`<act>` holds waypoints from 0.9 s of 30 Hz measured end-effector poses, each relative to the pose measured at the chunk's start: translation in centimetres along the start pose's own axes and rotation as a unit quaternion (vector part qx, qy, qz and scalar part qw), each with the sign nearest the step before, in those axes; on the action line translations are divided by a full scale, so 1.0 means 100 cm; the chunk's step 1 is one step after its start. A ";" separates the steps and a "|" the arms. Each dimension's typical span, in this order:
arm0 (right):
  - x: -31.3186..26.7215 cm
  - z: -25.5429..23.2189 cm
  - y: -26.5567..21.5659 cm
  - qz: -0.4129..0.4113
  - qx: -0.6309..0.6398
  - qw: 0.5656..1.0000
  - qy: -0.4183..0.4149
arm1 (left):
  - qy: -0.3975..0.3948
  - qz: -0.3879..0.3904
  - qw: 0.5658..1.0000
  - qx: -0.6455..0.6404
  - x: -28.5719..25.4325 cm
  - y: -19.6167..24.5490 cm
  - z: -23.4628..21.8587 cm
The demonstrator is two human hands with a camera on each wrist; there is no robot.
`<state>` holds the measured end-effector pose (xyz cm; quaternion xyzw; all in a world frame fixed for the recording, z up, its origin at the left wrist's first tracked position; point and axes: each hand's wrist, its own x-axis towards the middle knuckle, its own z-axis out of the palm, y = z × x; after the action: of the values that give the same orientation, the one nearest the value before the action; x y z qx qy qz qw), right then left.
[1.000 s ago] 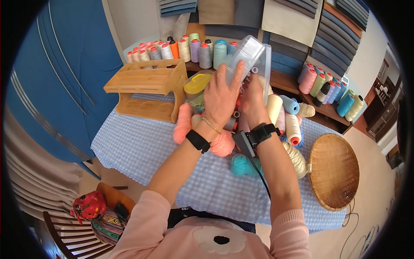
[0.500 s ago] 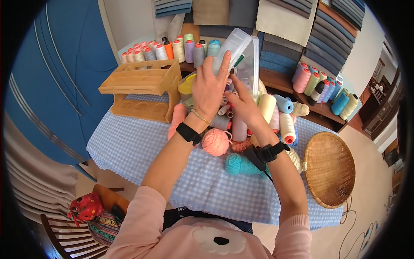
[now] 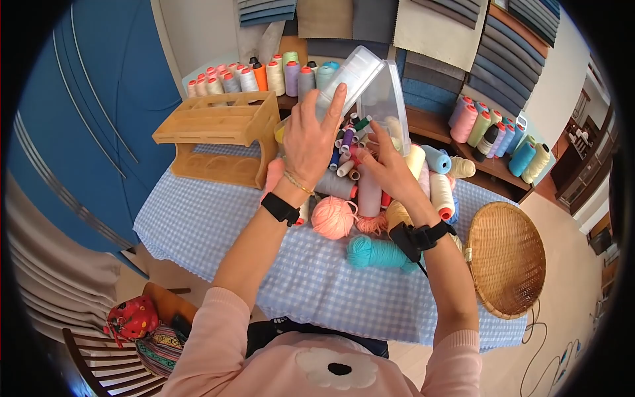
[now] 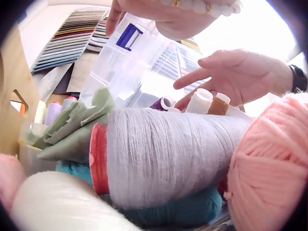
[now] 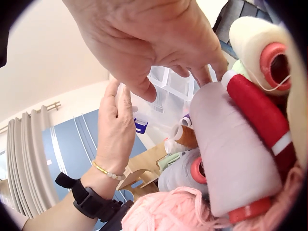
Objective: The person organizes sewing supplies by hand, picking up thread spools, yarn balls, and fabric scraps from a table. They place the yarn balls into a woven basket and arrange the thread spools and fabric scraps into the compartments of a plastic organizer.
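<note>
A clear plastic case (image 3: 387,99) stands tilted open behind the yarn pile, its lid (image 3: 354,74) leaning left. My left hand (image 3: 309,142) rests on the lid with straight fingers, also seen along the case in the right wrist view. Small thread spools (image 3: 346,140), purple, green and white among them, lie below the case's opening. My right hand (image 3: 390,171) hovers just right of these spools, fingers spread and holding nothing. In the left wrist view, the right hand (image 4: 240,77) is behind a big grey cone (image 4: 168,154). A blue latch (image 4: 129,37) shows on the case.
A wooden rack (image 3: 218,135) stands left, a woven basket (image 3: 506,261) right. Pink yarn (image 3: 333,218), turquoise yarn (image 3: 377,253) and large thread cones (image 3: 440,192) lie around the hands. More cones (image 3: 463,124) line the back shelf. Checked cloth (image 3: 317,291) covers the table front.
My right hand has come out from between the case's halves, down and to the right, with its fingers spreading. Small spools have come into view. My left hand has shifted slightly left and down.
</note>
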<state>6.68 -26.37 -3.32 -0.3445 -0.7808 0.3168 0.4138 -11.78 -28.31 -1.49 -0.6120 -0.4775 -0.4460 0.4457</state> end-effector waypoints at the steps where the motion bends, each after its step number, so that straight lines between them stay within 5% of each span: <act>1: -0.001 0.000 0.001 -0.001 -0.003 1.000 -0.008 | 0.002 -0.001 1.000 -0.001 0.000 0.000 0.000; 12: -0.008 -0.010 -0.030 -0.068 -0.009 0.998 0.011 | 0.033 -0.032 0.999 -0.005 0.012 -0.005 -0.022; 17: -0.010 -0.021 -0.033 -0.129 -0.065 0.986 0.080 | 0.025 -0.089 0.994 -0.056 0.012 -0.010 -0.038; 25: -0.023 -0.029 -0.063 -0.148 -0.086 0.982 0.079 | 0.035 -0.186 0.976 -0.111 0.006 -0.020 -0.052; 27: -0.026 -0.028 -0.076 -0.211 -0.129 0.963 0.109 | 0.045 -0.204 0.970 -0.127 0.007 -0.022 -0.058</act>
<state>8.04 -32.13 2.80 -0.2553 -0.8201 0.0795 0.5059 -14.54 -33.50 0.62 -0.5325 -0.5110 -0.6117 0.2849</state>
